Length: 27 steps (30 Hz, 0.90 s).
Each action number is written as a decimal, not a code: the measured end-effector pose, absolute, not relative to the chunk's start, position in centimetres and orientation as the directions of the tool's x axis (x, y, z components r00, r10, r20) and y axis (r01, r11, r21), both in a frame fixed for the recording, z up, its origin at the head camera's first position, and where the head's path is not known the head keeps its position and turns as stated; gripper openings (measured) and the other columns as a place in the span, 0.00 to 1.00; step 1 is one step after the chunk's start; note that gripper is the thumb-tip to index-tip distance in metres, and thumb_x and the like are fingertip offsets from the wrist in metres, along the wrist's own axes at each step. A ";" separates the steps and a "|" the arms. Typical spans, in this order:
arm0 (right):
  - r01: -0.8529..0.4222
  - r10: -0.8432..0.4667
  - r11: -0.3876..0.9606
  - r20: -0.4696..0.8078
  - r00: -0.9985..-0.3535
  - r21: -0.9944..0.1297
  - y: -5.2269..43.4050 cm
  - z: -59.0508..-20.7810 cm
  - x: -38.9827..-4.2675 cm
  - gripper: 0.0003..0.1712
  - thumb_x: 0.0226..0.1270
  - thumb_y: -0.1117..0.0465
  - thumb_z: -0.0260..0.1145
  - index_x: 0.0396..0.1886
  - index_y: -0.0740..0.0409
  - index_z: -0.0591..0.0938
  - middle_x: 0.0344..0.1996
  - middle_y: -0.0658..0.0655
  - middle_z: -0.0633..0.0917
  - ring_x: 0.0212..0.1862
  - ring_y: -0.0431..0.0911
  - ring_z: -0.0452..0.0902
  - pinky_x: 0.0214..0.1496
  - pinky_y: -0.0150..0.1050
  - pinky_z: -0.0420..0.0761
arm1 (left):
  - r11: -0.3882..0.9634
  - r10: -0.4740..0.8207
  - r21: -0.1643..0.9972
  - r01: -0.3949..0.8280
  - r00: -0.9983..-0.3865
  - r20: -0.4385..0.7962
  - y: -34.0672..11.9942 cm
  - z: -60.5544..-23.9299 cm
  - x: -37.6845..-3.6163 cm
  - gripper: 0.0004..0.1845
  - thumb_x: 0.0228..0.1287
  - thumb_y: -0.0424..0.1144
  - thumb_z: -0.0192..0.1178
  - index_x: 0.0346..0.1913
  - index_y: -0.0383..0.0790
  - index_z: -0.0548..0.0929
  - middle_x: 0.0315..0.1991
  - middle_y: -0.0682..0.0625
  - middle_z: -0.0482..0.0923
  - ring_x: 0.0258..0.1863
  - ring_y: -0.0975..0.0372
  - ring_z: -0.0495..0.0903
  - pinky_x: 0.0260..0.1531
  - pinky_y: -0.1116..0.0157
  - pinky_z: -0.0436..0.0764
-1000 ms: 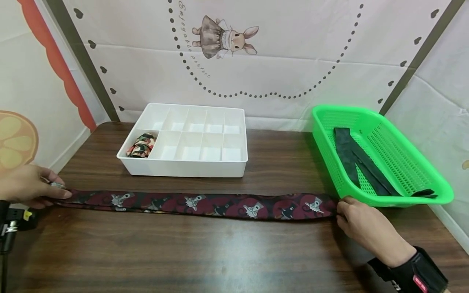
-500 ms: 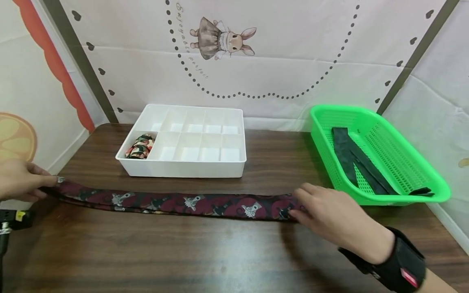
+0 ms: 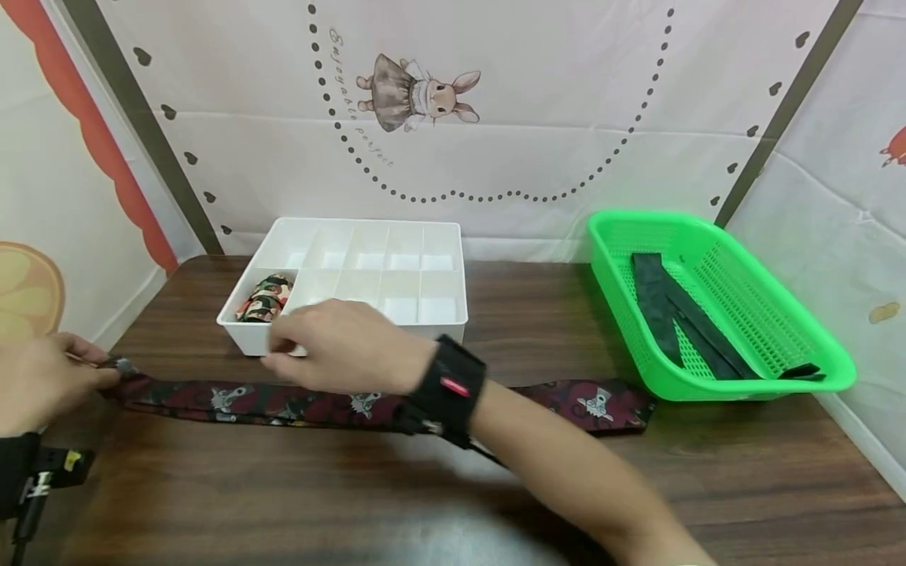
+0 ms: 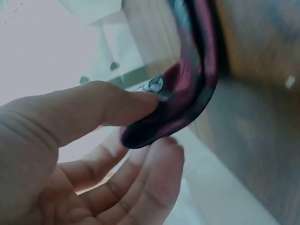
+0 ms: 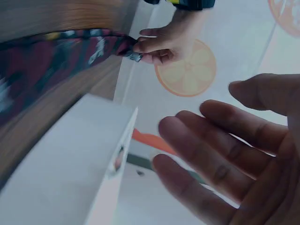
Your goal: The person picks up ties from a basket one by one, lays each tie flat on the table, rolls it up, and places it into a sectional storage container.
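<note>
The left hand [image 3: 44,383] pinches the left end of a dark red patterned tie [image 3: 244,399], which lies folded lengthwise across the table [image 3: 212,487]. The right hand [image 3: 347,346] hovers between the tie and the white box [image 3: 244,338], fingers loosely bent and gripping nothing. A rolled tie [image 3: 265,299] sits in the box's near left compartment. At right, a green basket [image 3: 837,369] holds dark cloth strips [image 3: 654,306].

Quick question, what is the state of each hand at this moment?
Left hand: holding one end of the dark red patterned tie, thumb against fingers.
Right hand: open, fingers loosely bent, holding nothing.
</note>
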State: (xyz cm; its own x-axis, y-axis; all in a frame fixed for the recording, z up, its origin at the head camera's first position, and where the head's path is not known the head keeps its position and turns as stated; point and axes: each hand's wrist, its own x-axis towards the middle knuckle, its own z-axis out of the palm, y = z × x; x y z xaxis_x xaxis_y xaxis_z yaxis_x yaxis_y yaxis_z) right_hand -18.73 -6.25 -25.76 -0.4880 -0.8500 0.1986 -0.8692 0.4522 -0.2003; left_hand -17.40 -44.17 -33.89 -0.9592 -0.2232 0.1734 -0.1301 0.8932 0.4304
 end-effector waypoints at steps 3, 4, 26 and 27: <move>-0.860 -0.843 0.443 0.209 -0.496 -0.255 -10.5 -26.8 -20.0 0.12 0.84 0.51 0.60 0.52 0.47 0.87 0.40 0.37 0.84 0.39 0.29 0.75 0.42 0.25 0.73 | 0.927 -0.200 0.356 -0.114 -0.956 0.214 -43.3 -34.1 -16.7 0.14 0.55 0.26 0.70 0.33 0.20 0.75 0.21 0.36 0.76 0.20 0.52 0.75 0.26 0.54 0.70; -0.850 -0.838 0.448 0.200 -0.507 -0.277 -11.7 -27.3 -20.3 0.12 0.84 0.50 0.60 0.54 0.46 0.87 0.40 0.37 0.84 0.38 0.29 0.75 0.41 0.25 0.73 | 0.934 -0.190 0.340 -0.110 -0.959 0.210 -43.0 -34.1 -16.6 0.14 0.55 0.27 0.71 0.33 0.21 0.75 0.22 0.38 0.77 0.21 0.51 0.75 0.26 0.53 0.69; -0.717 -0.763 0.572 0.061 -0.643 -0.398 -20.8 -32.5 -22.2 0.20 0.81 0.45 0.62 0.67 0.38 0.83 0.44 0.32 0.85 0.43 0.24 0.76 0.48 0.21 0.71 | 0.929 -0.248 0.311 -0.199 -0.960 0.128 -43.7 -34.8 -16.0 0.17 0.59 0.35 0.73 0.22 0.31 0.76 0.22 0.41 0.75 0.24 0.46 0.77 0.24 0.52 0.74; -0.718 -0.763 0.574 0.061 -0.643 -0.394 -20.8 -32.4 -22.2 0.20 0.81 0.45 0.62 0.67 0.38 0.83 0.45 0.32 0.85 0.43 0.24 0.76 0.48 0.21 0.71 | 0.931 -0.252 0.304 -0.201 -0.958 0.139 -43.9 -34.7 -16.0 0.16 0.59 0.34 0.73 0.22 0.32 0.76 0.21 0.42 0.75 0.24 0.47 0.76 0.24 0.53 0.73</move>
State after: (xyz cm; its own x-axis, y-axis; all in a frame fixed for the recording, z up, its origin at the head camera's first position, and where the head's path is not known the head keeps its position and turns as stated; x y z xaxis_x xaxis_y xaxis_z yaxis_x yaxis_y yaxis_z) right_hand -22.20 -20.81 -32.36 -0.6430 -0.7634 0.0609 -0.7182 0.5736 -0.3939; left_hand -16.04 -43.87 -34.74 -0.9579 -0.2516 0.1386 -0.2006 0.9312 0.3043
